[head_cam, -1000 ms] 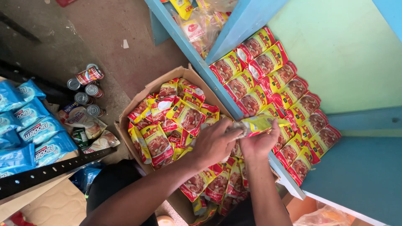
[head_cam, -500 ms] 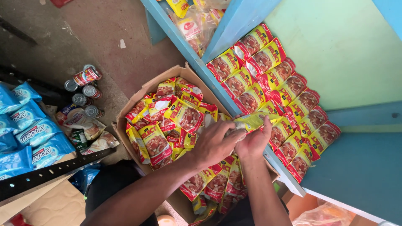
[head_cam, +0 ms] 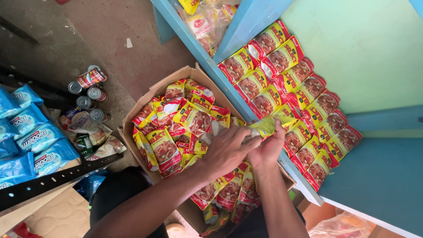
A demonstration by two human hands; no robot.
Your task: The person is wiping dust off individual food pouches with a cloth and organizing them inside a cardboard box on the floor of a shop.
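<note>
Both hands — left hand (head_cam: 227, 147), right hand (head_cam: 267, 147) — are gripping a yellow sachet (head_cam: 264, 125) at centre frame, rows already lining the blue shelf (head_cam: 374, 176) at right — the cardboard box (head_cam: 132, 121) remaining well filled.

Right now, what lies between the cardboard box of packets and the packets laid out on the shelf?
In the head view, the shelf's blue front edge runs between the cardboard box and the shelved packets; both hands cross it.
</note>
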